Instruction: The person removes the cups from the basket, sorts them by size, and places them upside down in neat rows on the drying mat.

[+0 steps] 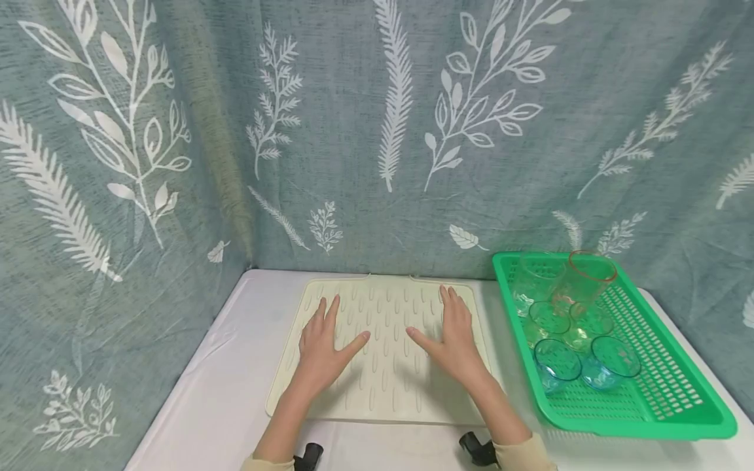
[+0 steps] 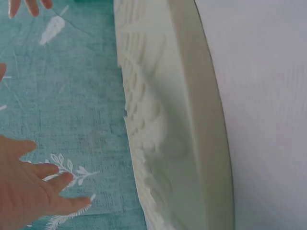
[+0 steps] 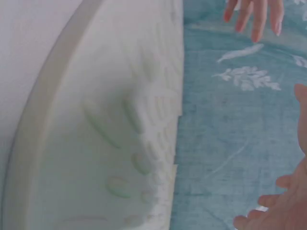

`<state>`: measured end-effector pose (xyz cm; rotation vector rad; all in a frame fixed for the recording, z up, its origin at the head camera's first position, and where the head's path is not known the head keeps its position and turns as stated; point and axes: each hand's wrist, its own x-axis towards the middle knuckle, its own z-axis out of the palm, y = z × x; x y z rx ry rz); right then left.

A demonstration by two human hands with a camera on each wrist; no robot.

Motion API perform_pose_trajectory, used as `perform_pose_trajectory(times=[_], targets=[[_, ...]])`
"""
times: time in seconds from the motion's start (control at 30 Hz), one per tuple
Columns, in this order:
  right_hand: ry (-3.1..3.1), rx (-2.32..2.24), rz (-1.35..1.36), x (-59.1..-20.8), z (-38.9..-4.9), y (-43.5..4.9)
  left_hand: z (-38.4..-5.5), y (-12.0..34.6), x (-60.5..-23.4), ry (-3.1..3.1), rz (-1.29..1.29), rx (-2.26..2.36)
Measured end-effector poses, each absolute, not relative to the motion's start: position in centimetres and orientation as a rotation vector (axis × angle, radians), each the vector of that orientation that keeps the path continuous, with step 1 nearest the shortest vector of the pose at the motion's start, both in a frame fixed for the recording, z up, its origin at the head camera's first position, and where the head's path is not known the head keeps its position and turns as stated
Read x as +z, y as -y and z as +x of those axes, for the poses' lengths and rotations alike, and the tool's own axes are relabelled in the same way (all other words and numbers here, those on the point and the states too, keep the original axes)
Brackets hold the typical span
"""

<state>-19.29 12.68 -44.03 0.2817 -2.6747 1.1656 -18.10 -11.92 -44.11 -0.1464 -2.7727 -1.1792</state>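
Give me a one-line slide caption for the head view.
Left hand and right hand spread over a cream mat, a green basket of six glasses to the right.

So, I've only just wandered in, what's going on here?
A person is holding both bare hands, the left hand and the right hand, spread above a cream, rectangular mat with raised ridges. Neither hand is gripping anything. To the right of the mat sits a green, rectangular, perforated plastic basket with six see-through, round-rimmed tumblers in it, some tinted blue. At this moment, no tumbler stands on the mat.
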Motion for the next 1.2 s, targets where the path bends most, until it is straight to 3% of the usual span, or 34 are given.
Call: perform_pose_trajectory(times=[0.47,1.2], targets=[[2.432,1.585,0.281,-40.4,-17.0,-15.7,-16.5,10.6,-43.0,2.283,-0.147,-1.975],[2.41,1.585,-0.058,-38.4,-13.6,-25.7,-15.2,9.0,-43.0,2.149,0.005,-2.255]])
